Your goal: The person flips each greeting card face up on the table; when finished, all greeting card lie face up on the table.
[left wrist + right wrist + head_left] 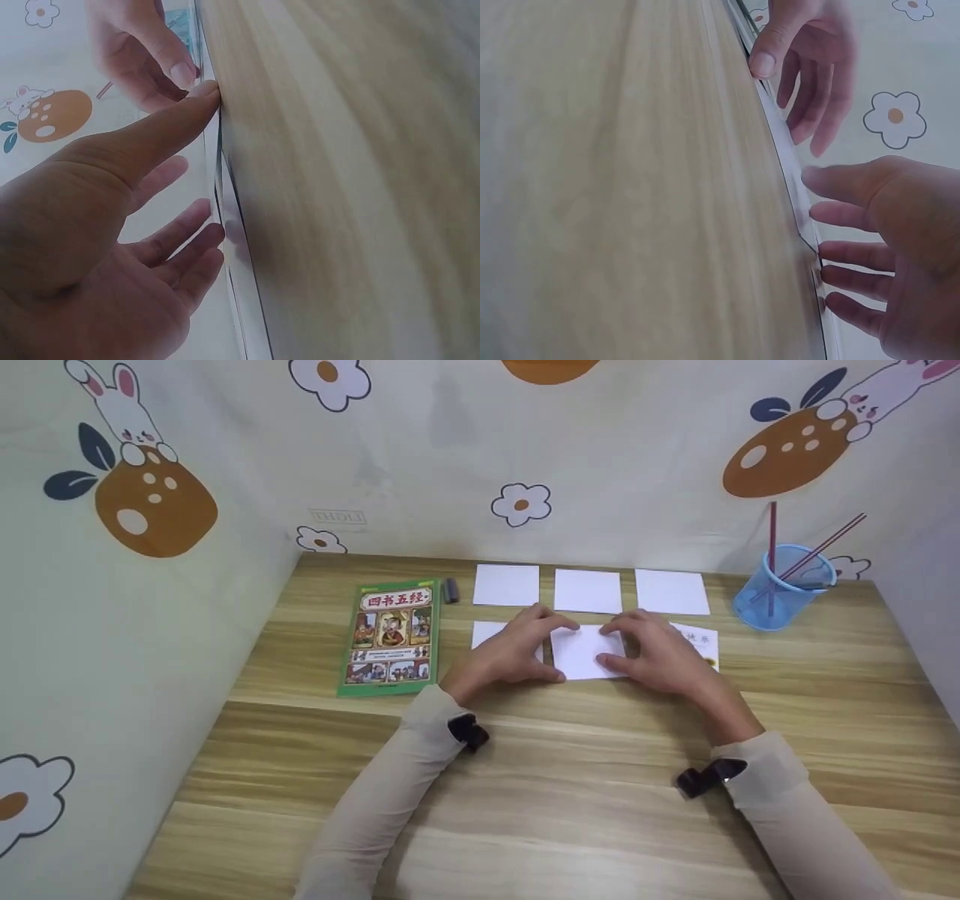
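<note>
A blank white card (585,660) lies flat on the wooden table between the two hands. My left hand (511,651) is at its left side, the thumb right at the near left corner and the other fingers spread toward the far edge. From the right, my right hand (658,654) reaches over the same card, thumb and index finger apart above its right part. Another white card (487,631) is partly hidden under the left hand. A card with printed characters (699,639) shows partly from behind the right hand. In both wrist views the fingers look extended, near the cards' edges.
Three white cards, left (506,585), middle (588,591) and right (672,592), form a row behind. A green illustrated book (391,637) lies at left, beside a small dark object (451,591). At right stands a blue mesh cup (765,604) holding red sticks (773,529).
</note>
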Demonstrator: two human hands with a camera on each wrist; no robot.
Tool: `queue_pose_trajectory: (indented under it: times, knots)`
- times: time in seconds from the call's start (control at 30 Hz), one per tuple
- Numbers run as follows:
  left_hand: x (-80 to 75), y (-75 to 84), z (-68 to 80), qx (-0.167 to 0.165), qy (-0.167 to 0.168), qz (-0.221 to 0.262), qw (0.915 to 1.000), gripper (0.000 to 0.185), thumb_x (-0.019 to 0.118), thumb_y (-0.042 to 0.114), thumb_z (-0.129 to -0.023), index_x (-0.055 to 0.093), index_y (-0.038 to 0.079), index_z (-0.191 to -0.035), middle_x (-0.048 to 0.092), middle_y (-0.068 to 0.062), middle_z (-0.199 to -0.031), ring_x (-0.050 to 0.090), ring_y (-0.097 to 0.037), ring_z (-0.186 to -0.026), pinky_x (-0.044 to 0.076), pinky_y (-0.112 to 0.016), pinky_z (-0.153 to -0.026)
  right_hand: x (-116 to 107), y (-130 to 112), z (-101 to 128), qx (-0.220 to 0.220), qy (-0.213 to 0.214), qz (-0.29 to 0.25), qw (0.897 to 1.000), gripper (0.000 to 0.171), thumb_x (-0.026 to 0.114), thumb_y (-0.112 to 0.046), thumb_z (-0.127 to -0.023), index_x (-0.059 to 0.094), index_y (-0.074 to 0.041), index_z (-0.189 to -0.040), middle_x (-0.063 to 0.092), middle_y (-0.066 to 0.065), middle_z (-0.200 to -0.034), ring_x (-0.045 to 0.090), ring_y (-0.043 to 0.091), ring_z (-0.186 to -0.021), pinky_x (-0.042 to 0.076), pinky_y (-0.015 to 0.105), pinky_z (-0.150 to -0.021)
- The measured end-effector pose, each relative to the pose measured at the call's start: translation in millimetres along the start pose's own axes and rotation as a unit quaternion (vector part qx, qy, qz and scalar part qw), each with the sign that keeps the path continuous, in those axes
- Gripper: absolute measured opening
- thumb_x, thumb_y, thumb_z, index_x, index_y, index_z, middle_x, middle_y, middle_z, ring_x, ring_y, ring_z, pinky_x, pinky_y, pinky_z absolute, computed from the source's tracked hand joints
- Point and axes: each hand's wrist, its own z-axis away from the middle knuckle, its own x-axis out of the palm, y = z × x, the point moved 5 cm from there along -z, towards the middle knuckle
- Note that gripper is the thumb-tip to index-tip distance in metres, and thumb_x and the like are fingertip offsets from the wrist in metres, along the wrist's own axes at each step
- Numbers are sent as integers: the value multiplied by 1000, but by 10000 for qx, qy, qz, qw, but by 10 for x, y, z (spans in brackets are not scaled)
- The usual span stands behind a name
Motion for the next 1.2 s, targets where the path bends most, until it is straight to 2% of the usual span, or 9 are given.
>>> queue_pose_trajectory:
  times: [0.23, 0.37, 0.47, 0.6, 0.77, 0.83, 0.93, 1.07, 1.2]
  knots:
    - [-52, 36, -21, 288, 456, 388, 9978, 78, 90, 15, -89, 54, 19, -158, 50, -11, -146, 58, -23, -119, 54, -34, -103, -32, -33, 7, -133, 207, 241, 9994, 64, 91, -43, -87, 72, -8, -137, 63, 20, -144, 55, 40, -135, 44, 60, -115]
    - [-107, 65, -38, 488, 898, 785, 9917, 67, 87, 8, -91, 60, 16, -152, 55, -10, -142, 63, -22, -114, 57, -33, -99, -69, -96, 13, -181, 536, 165, 9983, 64, 93, -35, -87, 70, -6, -139, 65, 18, -126, 58, 34, -113, 48, 47, -96]
    - [-144, 108, -48, 680, 1268, 1302, 9810, 66, 83, 2, -91, 60, 15, -151, 54, -10, -146, 67, -19, -118, 60, -28, -102, -80, -142, 6, -99, 625, -285, 9976, 74, 92, -30, -89, 58, -8, -151, 67, 12, -110, 62, 26, -97, 49, 36, -83]
    - [-176, 187, -48, 1007, 1599, 2109, 9591, 78, 79, -6, -92, 49, 17, -160, 47, -10, -156, 73, -17, -117, 64, -27, -97, -92, -188, -6, -14, 707, -1011, 9924, 84, 88, -30, -93, 42, -11, -162, 70, 5, -99, 67, 19, -86, 55, 23, -75]
    - [-185, 239, -51, 1293, 1722, 2635, 9403, 67, 71, 7, -104, 43, 17, -163, 59, -9, -150, 78, -22, -113, 65, -29, -95, -163, -217, 13, -77, 1193, -1709, 9780, 46, 75, -38, -103, 62, -9, -135, 78, 8, -95, 76, 22, -86, 57, 16, -75]
    - [-189, 235, -58, 1270, 1808, 2476, 9433, 55, 63, 15, -110, 45, 16, -163, 65, -8, -144, 76, -22, -118, 63, -28, -100, -188, -215, 26, -105, 1349, -1935, 9717, 32, 69, -39, -107, 67, -10, -120, 81, 10, -93, 79, 25, -87, 56, 16, -76]
    - [-193, 206, -61, 1099, 1900, 1904, 9568, 50, 54, 17, -114, 44, 14, -163, 65, -8, -147, 66, -23, -133, 57, -31, -111, -204, -217, 45, -217, 1417, -2180, 9654, 26, 61, -36, -111, 70, -11, -109, 82, 11, -91, 79, 26, -86, 52, 19, -73]
    - [-166, 157, -69, 785, 1635, 1489, 9721, 61, 59, 13, -109, 40, 17, -166, 57, -11, -160, 56, -24, -147, 51, -39, -121, -179, -236, 58, -620, 1137, -2517, 9591, 23, 58, -29, -111, 72, -12, -111, 77, 12, -94, 67, 23, -79, 43, 25, -66]
    - [-125, 131, -82, 653, 1196, 1614, 9774, 62, 64, 16, -108, 42, 20, -165, 61, -14, -158, 67, -22, -135, 59, -34, -109, -140, -264, 62, -1063, 631, -3079, 9434, 21, 56, -19, -110, 71, -6, -117, 72, 8, -101, 63, 20, -83, 45, 26, -69]
